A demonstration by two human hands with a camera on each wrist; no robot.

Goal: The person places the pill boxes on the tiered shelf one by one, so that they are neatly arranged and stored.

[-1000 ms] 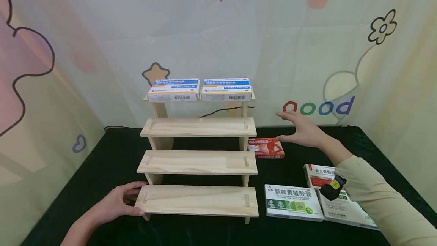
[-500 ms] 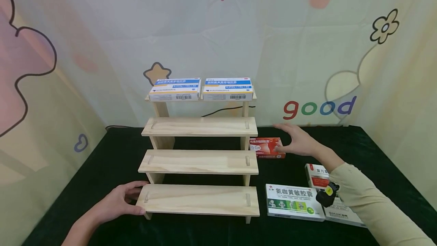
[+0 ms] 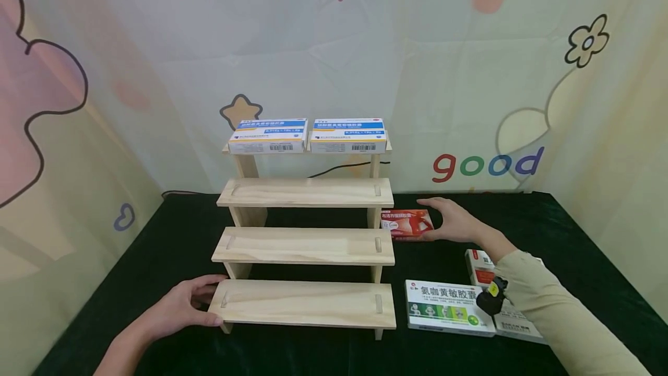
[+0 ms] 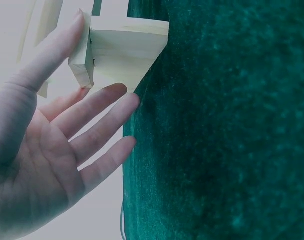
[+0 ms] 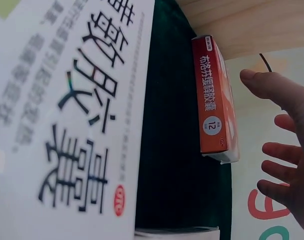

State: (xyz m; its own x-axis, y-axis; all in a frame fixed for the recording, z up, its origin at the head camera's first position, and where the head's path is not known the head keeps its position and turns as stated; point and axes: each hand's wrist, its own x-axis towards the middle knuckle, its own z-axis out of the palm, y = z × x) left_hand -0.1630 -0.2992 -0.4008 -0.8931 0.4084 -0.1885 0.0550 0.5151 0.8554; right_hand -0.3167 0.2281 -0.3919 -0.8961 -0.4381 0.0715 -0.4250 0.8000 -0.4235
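Note:
A stepped wooden stand (image 3: 305,303) with several shelves occupies the middle of the table. My left hand (image 3: 180,311) pinches the left end of its lowest shelf between thumb and index finger; in the left wrist view the other fingers (image 4: 99,127) extend loosely past the board. To the stand's right lies a red medicine box (image 3: 403,224). My right hand (image 3: 455,222) is at that box's right end, thumb and fingers spread apart. In the right wrist view the red box (image 5: 211,97) lies beside the spread fingers, not gripped.
Two blue-and-white medicine boxes (image 3: 267,136) lie on the top shelf. A white-and-green box (image 3: 446,309) lies front right, with more boxes beside it, partly under the right forearm. Dark green cloth (image 3: 292,358) covers the table; a printed curtain (image 3: 323,62) hangs behind.
My right hand has moved down and slightly left, coming to the right end of the red medicine box. My left hand stays on the stand's lowest shelf.

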